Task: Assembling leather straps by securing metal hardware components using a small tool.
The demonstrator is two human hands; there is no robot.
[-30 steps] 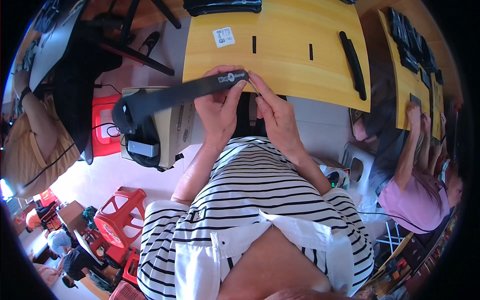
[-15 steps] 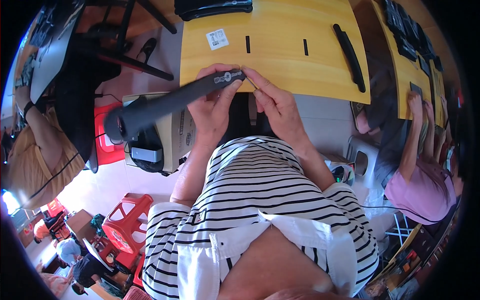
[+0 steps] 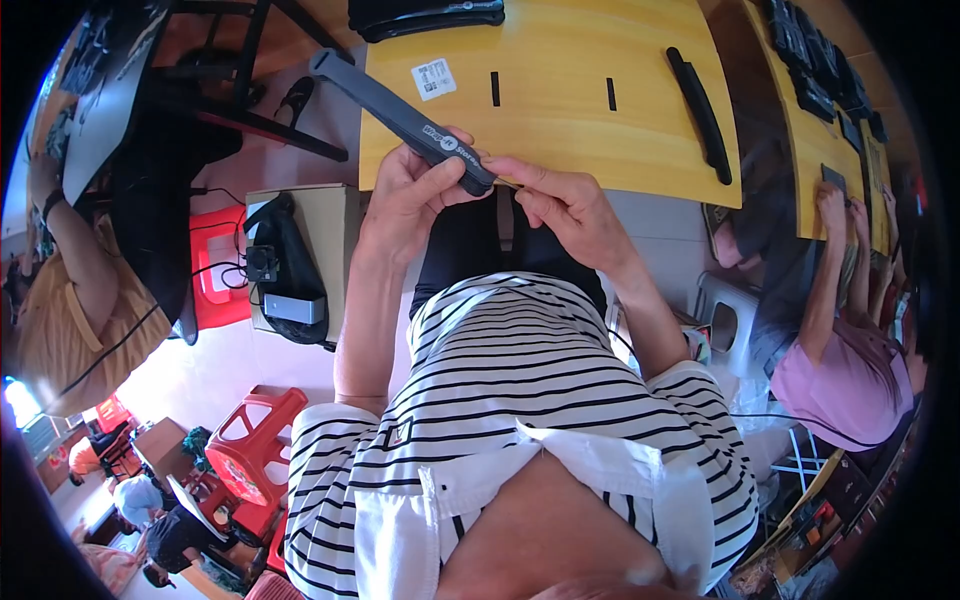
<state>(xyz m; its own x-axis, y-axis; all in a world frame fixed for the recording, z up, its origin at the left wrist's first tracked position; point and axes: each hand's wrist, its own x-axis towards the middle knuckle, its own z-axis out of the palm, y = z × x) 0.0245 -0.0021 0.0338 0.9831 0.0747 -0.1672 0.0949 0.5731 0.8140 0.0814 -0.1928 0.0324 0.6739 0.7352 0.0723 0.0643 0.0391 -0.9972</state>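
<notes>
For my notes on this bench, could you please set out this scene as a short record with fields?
Setting: yellow wooden table, seen from above
Left hand: grips a long dark grey strip near its lower end
Right hand: fingertips at the strip's lower end
Strip: tilted, its far end up and to the left, past the table edge
On table: black curved bar, white sticker, two short dark slots
Left of the person: cardboard box with a black device on it, red plastic stool
Nearby: a person in a pink shirt at the right

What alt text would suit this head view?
Both hands, left hand and right hand, hold a long flat dark grey strap at the edge of a yellow wooden table. A curved black bar lies on it.
</notes>
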